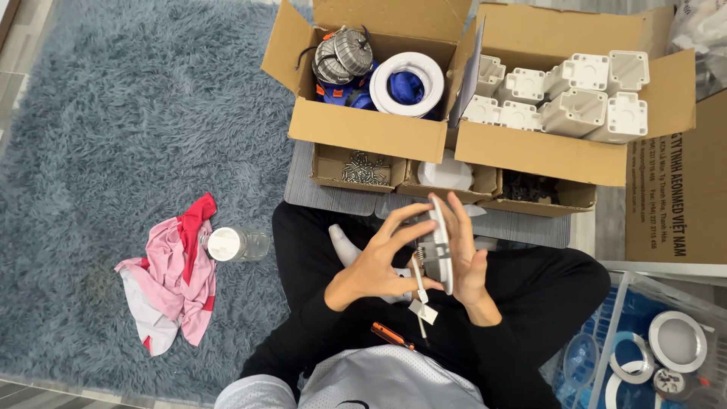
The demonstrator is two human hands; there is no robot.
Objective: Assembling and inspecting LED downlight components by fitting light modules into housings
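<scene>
I sit cross-legged in black trousers and hold a round white recessed light fitting (440, 244) edge-on above my lap. My right hand (468, 254) grips it from the right side. My left hand (379, 257) presses on its left face, fingers spread, near a metal spring clip (418, 254). A thin wire with a small white connector (422, 310) hangs below the fitting. An orange-handled screwdriver (391, 334) lies on my lap beneath my left forearm.
Two open cardboard boxes stand ahead: the left box (363, 129) holds metal heat sinks and a white ring, the right box (545, 151) holds white plastic housings. Small trays of screws (362, 168) sit before them. A pink cloth (176, 273) and a plastic bottle (236, 244) lie on the blue rug. A crate of rings (666, 344) is at right.
</scene>
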